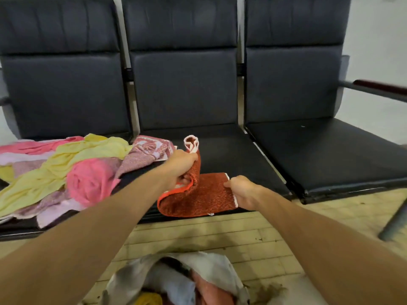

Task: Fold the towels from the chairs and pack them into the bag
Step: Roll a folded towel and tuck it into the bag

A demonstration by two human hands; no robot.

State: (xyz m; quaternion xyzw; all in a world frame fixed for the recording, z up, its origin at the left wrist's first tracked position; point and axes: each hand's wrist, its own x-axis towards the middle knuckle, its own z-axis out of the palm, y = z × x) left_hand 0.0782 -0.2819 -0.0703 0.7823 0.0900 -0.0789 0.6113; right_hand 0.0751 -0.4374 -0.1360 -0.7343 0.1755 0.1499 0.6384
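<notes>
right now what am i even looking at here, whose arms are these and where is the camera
The camera sits on a person's head, looking down at their own bare arms. The left hand and right hand both grip a red towel, half lifted off the middle seat of a row of dark chairs. A heap of pink, yellow and purple towels lies on the left seat. On the floor below, an open bag already holds some cloth.

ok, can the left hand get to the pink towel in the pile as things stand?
Probably, but not yet: the left hand grips the red towel. The pink towel lies uncovered on the pile beside that forearm.
</notes>
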